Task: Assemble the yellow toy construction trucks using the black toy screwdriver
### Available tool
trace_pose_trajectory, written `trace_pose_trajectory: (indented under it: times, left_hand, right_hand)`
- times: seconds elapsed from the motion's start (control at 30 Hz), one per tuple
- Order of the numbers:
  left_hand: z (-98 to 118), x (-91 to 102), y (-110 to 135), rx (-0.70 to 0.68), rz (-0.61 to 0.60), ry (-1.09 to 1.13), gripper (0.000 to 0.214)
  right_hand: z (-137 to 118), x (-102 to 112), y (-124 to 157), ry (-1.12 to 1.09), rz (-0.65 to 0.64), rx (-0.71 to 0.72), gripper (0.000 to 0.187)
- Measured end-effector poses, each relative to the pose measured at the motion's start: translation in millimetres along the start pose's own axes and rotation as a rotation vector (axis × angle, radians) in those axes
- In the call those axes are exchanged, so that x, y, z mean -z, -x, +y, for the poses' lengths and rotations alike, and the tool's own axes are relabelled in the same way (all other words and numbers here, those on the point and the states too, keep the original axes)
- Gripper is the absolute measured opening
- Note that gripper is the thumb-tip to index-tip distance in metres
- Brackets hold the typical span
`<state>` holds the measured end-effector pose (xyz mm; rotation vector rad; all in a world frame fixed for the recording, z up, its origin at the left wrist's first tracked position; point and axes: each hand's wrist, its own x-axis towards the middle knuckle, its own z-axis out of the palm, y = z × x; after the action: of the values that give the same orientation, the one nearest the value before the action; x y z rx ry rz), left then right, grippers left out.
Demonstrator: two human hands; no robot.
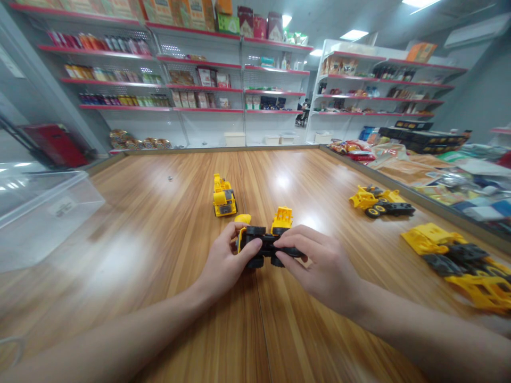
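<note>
Over the middle of the surface [171,229], the left hand [230,254] curls round a toy truck [268,248] while the right hand [321,256], fingers slightly apart, pinches its right part, maybe fixing it, so the next move needs steady holding.

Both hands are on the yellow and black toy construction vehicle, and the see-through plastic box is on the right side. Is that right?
Wrong side: the head view shows the see-through plastic box on the left. The left hand and right hand are indeed on the toy construction vehicle.
</note>
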<state>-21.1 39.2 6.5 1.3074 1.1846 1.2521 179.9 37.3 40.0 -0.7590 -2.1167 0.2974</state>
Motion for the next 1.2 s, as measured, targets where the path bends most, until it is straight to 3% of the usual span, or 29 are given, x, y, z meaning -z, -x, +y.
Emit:
trace_pose_trajectory:
  times: [0.27,0.43,0.63,0.77,0.97,1.13,1.2]
  left_hand:
    - [0.2,0.1,-0.7,-0.022,0.004,-0.013,0.04]
    - [2.1,0.2,0.2,-0.043,-0.033,-0.047,0.037]
    - [3.3,0.6,-0.3,-0.04,-0.049,-0.037,0.033]
    - [2.5,1.1,-1.0,-0.069,-0.052,-0.062,0.032]
    - [-0.7,1.6,-1.5,-0.052,-0.056,-0.059,0.032]
    - [-1.3,1.7,-1.7,-0.051,-0.055,-0.067,0.033]
    - [-1.2,1.6,-1.6,-0.048,-0.057,-0.068,0.033]
  right_hand:
    - [-6.0,2.1,3.1,-0.014,-0.089,0.049,0.049]
    - [-4.9,4.1,-0.8,-0.047,-0.025,0.109,0.034]
    - [-3.1,5.3,-1.9,-0.08,-0.055,0.227,0.052]
    - [0.2,4.5,-1.5,-0.109,0.004,0.192,0.038]
    - [2.6,6.5,-2.2,-0.074,0.026,0.221,0.046]
    - [3.3,5.4,-3.2,-0.109,0.063,0.223,0.033]
    - [3.7,5.3,-2.5,-0.103,0.072,0.198,0.036]
